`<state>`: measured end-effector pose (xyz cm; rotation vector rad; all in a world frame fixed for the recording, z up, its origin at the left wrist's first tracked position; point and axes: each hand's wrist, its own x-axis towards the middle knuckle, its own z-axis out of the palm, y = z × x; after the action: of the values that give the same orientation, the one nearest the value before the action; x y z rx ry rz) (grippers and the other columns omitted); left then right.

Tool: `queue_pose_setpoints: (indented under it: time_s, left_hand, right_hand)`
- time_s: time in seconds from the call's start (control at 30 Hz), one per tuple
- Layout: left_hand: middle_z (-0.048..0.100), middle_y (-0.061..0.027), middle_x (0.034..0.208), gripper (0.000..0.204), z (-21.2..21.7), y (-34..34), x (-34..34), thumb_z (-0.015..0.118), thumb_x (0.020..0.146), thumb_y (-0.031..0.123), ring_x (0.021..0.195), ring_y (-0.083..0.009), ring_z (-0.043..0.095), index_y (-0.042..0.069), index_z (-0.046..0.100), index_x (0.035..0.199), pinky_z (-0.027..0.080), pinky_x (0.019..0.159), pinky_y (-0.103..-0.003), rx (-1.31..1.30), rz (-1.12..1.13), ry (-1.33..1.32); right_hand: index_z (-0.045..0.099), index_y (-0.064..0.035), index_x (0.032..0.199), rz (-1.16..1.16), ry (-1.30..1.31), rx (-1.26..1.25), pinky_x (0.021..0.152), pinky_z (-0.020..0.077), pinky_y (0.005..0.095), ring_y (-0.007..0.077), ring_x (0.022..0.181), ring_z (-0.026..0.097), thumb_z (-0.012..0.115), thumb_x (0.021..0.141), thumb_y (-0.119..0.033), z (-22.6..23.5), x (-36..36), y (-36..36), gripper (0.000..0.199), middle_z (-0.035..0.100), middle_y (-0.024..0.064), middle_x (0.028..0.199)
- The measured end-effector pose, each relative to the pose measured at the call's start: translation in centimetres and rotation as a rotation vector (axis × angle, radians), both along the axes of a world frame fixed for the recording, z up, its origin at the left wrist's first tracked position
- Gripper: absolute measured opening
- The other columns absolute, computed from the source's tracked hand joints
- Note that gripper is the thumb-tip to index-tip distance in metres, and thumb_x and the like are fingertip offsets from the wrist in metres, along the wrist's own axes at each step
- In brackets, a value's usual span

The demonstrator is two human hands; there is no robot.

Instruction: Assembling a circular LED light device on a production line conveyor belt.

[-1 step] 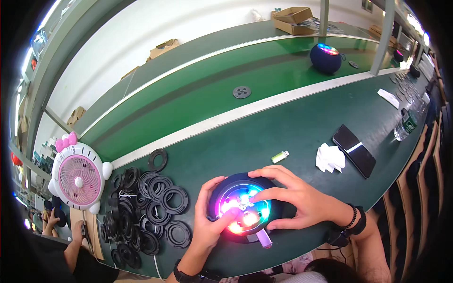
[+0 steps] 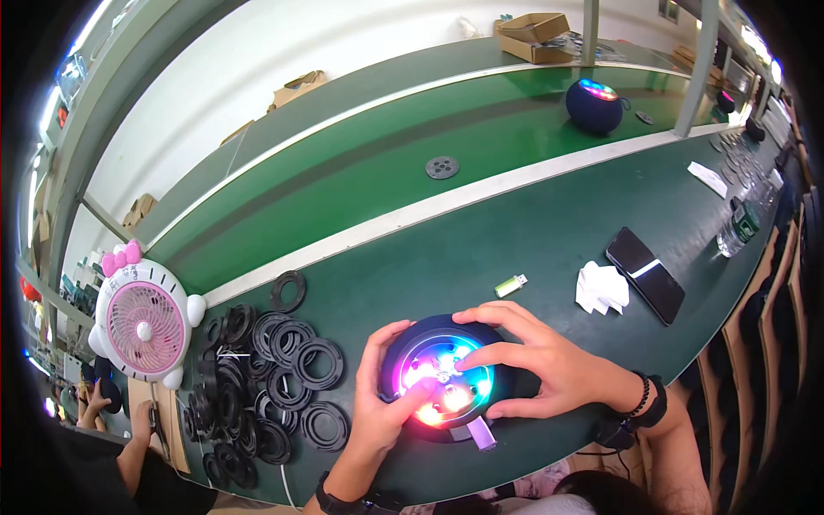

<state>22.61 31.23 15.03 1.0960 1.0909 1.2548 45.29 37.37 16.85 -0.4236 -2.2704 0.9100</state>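
A round, dark blue speaker [image 2: 403, 343] lies just above the bench with its lit face up, glowing pink, white, blue and yellow. My left hand [image 2: 386, 390] wraps its left side, the thumb resting on the glowing face. From the right, my right hand [image 2: 541, 365] grips the rim, with one fingertip on the face near its middle. A purple USB stick [image 2: 482, 434] sticks out from the speaker's near side. Glare washes out the small parts under my fingertips. Beyond my right hand lies a green USB stick [image 2: 510, 286].
Black rings [image 2: 318, 364] are heaped left, beside a pink-and-white fan [image 2: 144, 322]. To the right are white tissue [image 2: 602, 288], a black phone [image 2: 645, 275] and a bottle [image 2: 740, 227]. Another lit speaker [image 2: 593, 106] and a grey disc [image 2: 442, 167] sit on the green conveyor belt. A co-worker's hand [image 2: 142, 422] shows left.
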Motion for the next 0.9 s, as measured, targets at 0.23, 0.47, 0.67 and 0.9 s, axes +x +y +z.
queue_pose_setpoints:
  time_s: [0.23,0.47,0.67,0.9]
  left_hand:
    - [0.046,-0.0146,0.131,0.068,-0.05,0.19,-0.13,0.071,0.072,0.002,0.121,-0.0226,0.048,0.003,0.04,0.133,0.04,0.103,-0.034,0.001,-0.019,-0.056]
    - [0.046,-0.0151,0.132,0.07,-0.08,0.27,-0.12,0.072,0.071,0.003,0.122,-0.0234,0.048,0.004,0.04,0.132,0.04,0.103,-0.035,0.003,-0.01,-0.034]
    - [0.047,-0.015,0.131,0.069,-0.18,0.12,-0.11,0.073,0.071,0.003,0.122,-0.0232,0.048,0.003,0.04,0.132,0.039,0.104,-0.035,0.003,0.001,-0.009]
    - [0.047,-0.0145,0.131,0.068,-0.29,0.23,-0.22,0.073,0.071,0.003,0.123,-0.0227,0.047,0.003,0.041,0.131,0.037,0.105,-0.035,0.014,0.003,0.016]
  right_hand:
    - [0.06,-0.014,0.119,0.006,-0.014,0.005,0.102,0.0372,0.0477,0.0381,0.123,0.041,0.078,0.073,-0.024,0.23,-0.13,-0.07,0.05,0.041,0.0173,0.137]
    - [0.06,-0.014,0.12,-0.011,-0.02,-0.004,0.102,0.037,0.0478,0.0383,0.123,0.04,0.078,0.073,-0.026,0.22,-0.07,-0.12,0.051,0.041,0.0173,0.138]
    - [0.059,-0.0137,0.121,-0.01,-0.025,0.001,0.103,0.0362,0.0479,0.0384,0.124,0.04,0.078,0.074,-0.026,0.22,0.05,-0.21,0.052,0.041,0.0173,0.138]
    - [0.06,-0.0126,0.119,-0.007,-0.034,0.014,0.102,0.0368,0.0478,0.0386,0.124,0.04,0.077,0.074,-0.026,0.28,-0.03,-0.16,0.05,0.04,0.0173,0.138]
